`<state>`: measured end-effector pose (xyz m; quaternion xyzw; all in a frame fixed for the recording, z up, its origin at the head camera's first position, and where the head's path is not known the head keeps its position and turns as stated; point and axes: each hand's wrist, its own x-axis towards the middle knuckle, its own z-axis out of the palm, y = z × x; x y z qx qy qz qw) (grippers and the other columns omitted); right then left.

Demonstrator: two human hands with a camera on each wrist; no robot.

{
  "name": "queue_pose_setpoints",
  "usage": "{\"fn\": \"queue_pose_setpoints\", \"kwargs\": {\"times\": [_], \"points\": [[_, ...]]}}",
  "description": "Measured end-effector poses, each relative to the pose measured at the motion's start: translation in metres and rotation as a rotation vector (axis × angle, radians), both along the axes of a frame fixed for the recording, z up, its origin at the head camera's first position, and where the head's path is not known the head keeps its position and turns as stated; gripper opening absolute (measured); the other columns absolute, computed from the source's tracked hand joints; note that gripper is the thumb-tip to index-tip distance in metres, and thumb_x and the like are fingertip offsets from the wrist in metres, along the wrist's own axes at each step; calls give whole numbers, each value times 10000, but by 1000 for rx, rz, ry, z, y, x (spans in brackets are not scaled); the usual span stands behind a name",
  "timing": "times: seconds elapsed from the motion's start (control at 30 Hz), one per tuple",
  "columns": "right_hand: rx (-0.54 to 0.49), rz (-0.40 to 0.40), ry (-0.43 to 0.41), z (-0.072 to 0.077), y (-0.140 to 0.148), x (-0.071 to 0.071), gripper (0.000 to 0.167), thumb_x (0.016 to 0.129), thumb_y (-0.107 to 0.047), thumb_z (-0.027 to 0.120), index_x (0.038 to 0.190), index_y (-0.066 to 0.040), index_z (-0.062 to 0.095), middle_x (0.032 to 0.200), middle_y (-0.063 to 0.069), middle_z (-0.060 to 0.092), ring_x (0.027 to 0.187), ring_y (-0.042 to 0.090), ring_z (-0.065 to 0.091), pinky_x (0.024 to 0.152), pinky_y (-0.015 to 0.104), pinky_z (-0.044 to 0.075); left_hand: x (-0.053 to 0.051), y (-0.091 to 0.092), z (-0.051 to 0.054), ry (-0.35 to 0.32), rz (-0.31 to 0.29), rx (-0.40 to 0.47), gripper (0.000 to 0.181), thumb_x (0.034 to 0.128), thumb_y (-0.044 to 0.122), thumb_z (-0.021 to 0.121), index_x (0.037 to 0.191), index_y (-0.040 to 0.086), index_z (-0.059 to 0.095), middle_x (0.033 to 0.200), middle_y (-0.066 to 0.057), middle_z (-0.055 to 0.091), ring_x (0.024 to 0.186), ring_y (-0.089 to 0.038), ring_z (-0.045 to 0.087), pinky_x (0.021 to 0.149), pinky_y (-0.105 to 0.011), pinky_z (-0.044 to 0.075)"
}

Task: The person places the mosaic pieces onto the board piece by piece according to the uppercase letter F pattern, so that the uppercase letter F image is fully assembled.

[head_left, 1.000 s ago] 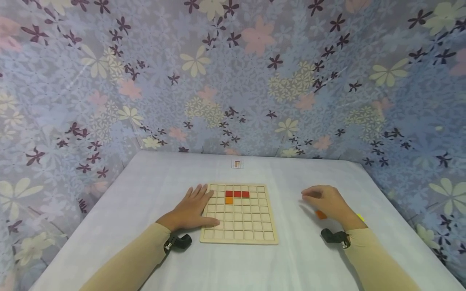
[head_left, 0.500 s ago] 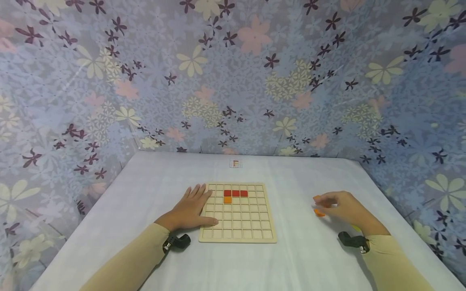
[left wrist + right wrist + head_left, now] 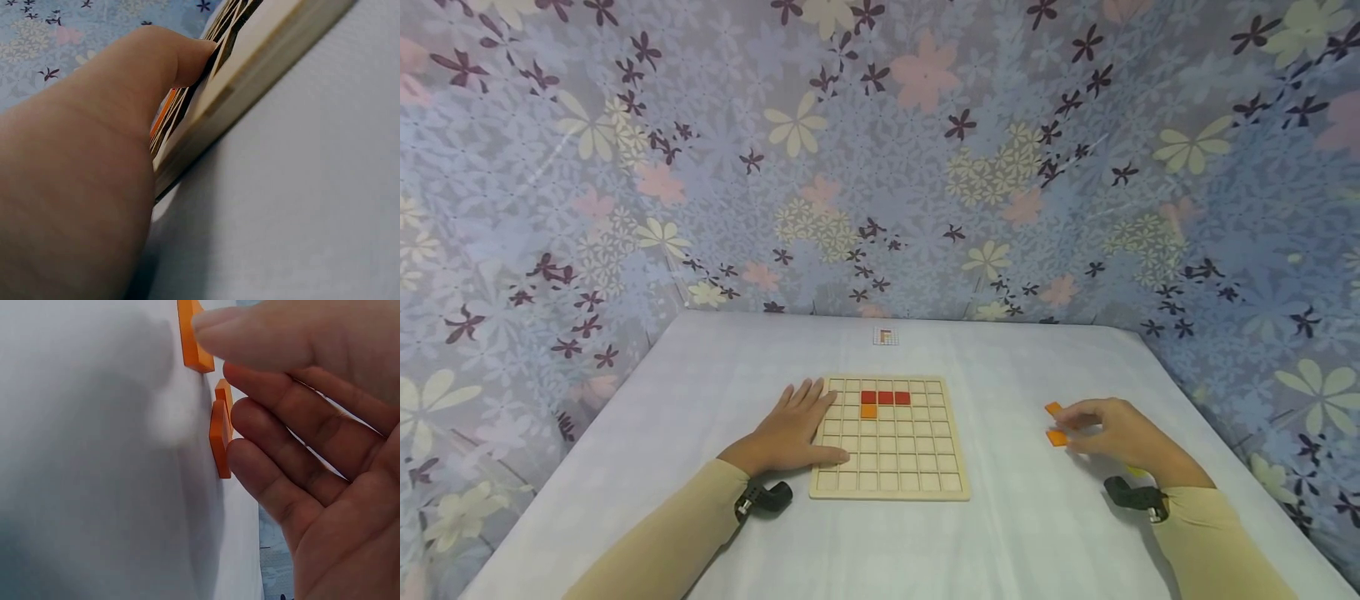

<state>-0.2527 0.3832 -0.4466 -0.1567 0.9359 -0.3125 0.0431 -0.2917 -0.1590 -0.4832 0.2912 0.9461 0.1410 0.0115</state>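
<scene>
A wooden grid board (image 3: 925, 467) lies on the table with three red tiles (image 3: 885, 397) in a row and one orange tile (image 3: 868, 412) below the leftmost. My left hand (image 3: 793, 429) rests spread over the board's left edge; in the left wrist view its thumb (image 3: 181, 59) lies across the rim. At the right, my right hand (image 3: 1112, 432) is low beside loose orange tiles (image 3: 1057, 438). From the right wrist, the thumb (image 3: 250, 337) overlaps one orange tile (image 3: 192, 337), and loosely bent fingertips are close to two more (image 3: 219, 439). Thumb and fingers are apart.
Behind the board lies a small printed pattern card (image 3: 886, 337). A yellow piece (image 3: 1137, 472) shows partly under the right wrist. White cloth covers the table (image 3: 737, 350), and a floral curtain (image 3: 880, 167) hangs behind and at both sides.
My right hand has moved right and slightly toward me, its fingers now beside the orange tiles, which show more clearly. The left hand stays on the board. The view shifted slightly.
</scene>
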Motion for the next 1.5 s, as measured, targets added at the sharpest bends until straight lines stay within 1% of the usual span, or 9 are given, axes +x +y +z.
{"fn": "queue_pose_setpoints", "kwargs": {"times": [0.07,0.27,0.53,0.8,0.93,1.03,1.13,1.27,1.5], "points": [[0,-4,-4,0,0,0,414,839,-206,917,1201,-64,774,1173,77,746,1114,359,675,942,568,535,0,0,1,-3,2,1,1181,850,862,573,1654,39,306,1710,-245,148,1575,-416,85,1238,-584,23],[19,-5,8,-3,-2,0,341,856,-156,898,1170,-82,788,1162,88,745,1090,358,682,906,540,561,0,0,0,-3,1,-5,1186,849,866,569,1652,33,308,1709,-247,153,1575,-417,87,1238,-587,29],[53,-19,40,-4,-6,1,290,855,-85,885,1130,-81,794,1124,98,744,1038,344,691,889,552,563,0,0,0,-2,-5,-9,1182,850,863,571,1649,30,313,1706,-250,163,1573,-422,98,1238,-585,34],[67,-21,51,-2,-10,1,271,853,-98,888,1108,-80,796,1112,93,740,1010,315,686,879,547,558,0,1,1,-1,3,-21,1186,848,870,563,1650,33,312,1709,-242,162,1574,-417,96,1238,-585,37],[53,-29,54,-2,-13,1,260,857,-112,888,1098,-76,799,1139,122,736,1039,340,680,904,571,542,0,2,0,-1,7,-23,1190,845,873,563,1652,35,309,1709,-243,159,1574,-419,95,1238,-587,36],[33,-25,75,-4,-18,0,254,858,-106,886,1096,-75,805,1175,146,735,1080,367,675,929,580,531,-1,2,-2,3,8,-22,1188,845,868,569,1650,33,312,1707,-247,163,1572,-425,101,1236,-595,44],[12,-19,93,-5,-24,-1,264,862,-109,886,1110,-68,805,1192,145,734,1114,384,669,940,574,533,-1,2,-2,4,6,-18,1183,847,861,575,1649,32,314,1708,-245,163,1572,-424,100,1235,-596,43],[7,-15,97,-6,-35,-5,288,869,-133,886,1136,-70,802,1168,99,745,1138,376,665,962,567,531,0,3,-1,4,6,-16,1182,847,861,573,1651,36,312,1711,-238,158,1575,-417,94,1236,-592,37],[10,38,124,-6,-57,-18,291,866,-119,886,1138,-65,799,1099,13,759,1065,291,699,961,538,542,0,2,0,3,9,-19,1181,849,860,573,1654,39,304,1712,-236,153,1576,-413,85,1238,-583,25]]}}
